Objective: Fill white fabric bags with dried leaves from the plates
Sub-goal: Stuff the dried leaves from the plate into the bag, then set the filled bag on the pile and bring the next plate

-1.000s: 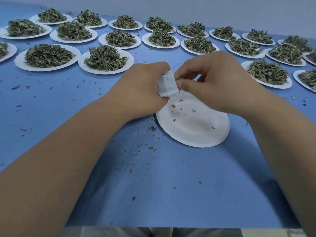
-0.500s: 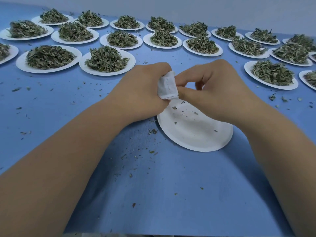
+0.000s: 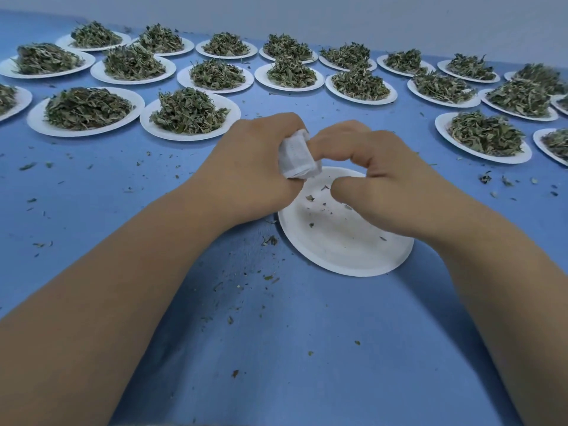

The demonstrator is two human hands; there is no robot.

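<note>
1. White and soft, the small crumpled fabric bag (image 3: 298, 156) is sitting bunched in the left hand (image 3: 246, 170). The fingers are curling round it and keeping its mouth turned toward the other hand, probably so that leaves can be pushed in.
2. Just beside it, the right hand (image 3: 387, 192) is hovering with its fingers curled and the forefinger touching the bag's top edge. I cannot tell whether it is pinching leaves, fabric or nothing.
3. Both hands are working above a round white paper plate (image 3: 353, 253). It is holding only a few flakes and is likely catching whatever spills.
4. Underneath, the smooth blue cloth-covered desk (image 3: 276, 348) is carrying scattered leaf crumbs (image 3: 270, 241) around the plate.
5. Farther back, rows of matching white paper plates (image 3: 181, 136) are waiting, each heaped with brittle, curled grey-green dried leaves (image 3: 187, 113). Most of the filling seems to be lying ahead.
</note>
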